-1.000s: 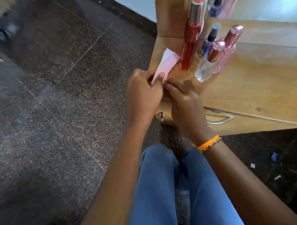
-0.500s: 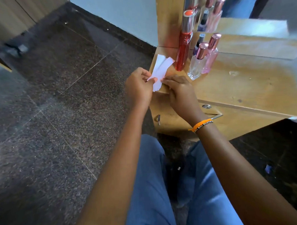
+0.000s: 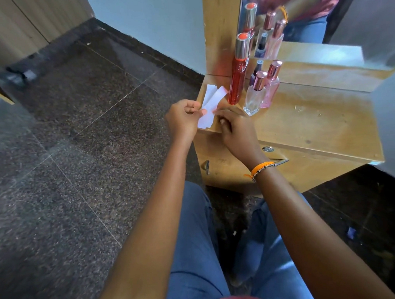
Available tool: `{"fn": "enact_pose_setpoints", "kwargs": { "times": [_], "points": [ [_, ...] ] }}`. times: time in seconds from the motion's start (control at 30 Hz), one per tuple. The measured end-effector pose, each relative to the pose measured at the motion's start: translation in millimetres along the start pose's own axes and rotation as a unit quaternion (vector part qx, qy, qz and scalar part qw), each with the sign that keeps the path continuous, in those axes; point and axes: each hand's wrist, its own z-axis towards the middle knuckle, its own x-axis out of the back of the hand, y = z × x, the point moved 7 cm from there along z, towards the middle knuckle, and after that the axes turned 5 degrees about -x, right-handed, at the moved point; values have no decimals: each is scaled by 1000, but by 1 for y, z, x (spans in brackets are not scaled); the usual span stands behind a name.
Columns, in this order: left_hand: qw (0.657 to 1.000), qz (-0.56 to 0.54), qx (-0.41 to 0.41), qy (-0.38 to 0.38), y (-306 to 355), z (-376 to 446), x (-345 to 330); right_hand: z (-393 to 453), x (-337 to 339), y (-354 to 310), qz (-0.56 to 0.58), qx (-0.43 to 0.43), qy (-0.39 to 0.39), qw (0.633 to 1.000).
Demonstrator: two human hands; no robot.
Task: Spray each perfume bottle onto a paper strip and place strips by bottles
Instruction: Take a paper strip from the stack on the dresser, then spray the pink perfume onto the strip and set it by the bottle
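Observation:
Several white paper strips are fanned out over the left front corner of the wooden dresser top. My left hand pinches them from the left and my right hand pinches them from the right. Just beyond the strips stand a tall red perfume bottle with a silver cap, a clear square bottle with a rose-gold cap, a pink bottle and a small dark blue bottle half hidden behind them.
A mirror at the back of the dresser reflects the bottles. A drawer with a lock and metal handle sits below the top. Dark speckled floor tiles lie to the left. My knees in blue jeans are under my arms.
The camera has tilted up and back, so the dresser and bottles look farther away. The strips have spread from a folded bunch into a fan between my fingers.

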Motion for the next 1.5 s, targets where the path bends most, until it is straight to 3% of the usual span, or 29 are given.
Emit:
{"fn": "enact_pose_setpoints", "kwargs": {
  "times": [0.2, 0.63, 0.8, 1.07, 1.23, 1.37, 1.5],
  "points": [
    [995, -97, 22, 0, -5, 3, -2, 1, 2, 4, 25, 3, 23, 999],
    [988, -154, -7, -10, 14, -35, -2, -4, 12, -1, 137, 12, 45, 990],
    [988, -146, -43, -37, 32, -53, -18, -25, 34, 14, 315, -94, 118, 937],
    [975, -136, -46, -168, 43, -79, -61, -48, 70, 54, 361, -211, 175, 891],
    [970, -131, -50, -201, 47, -90, -77, -53, 90, 81, 255, -283, 192, 905],
    [971, -136, -46, -193, 54, -89, -83, -37, 107, 86, 53, -242, 159, 956],
    [975, -108, -45, -190, 56, -86, -87, -25, 106, 88, -12, -204, 127, 971]
  ]
}}
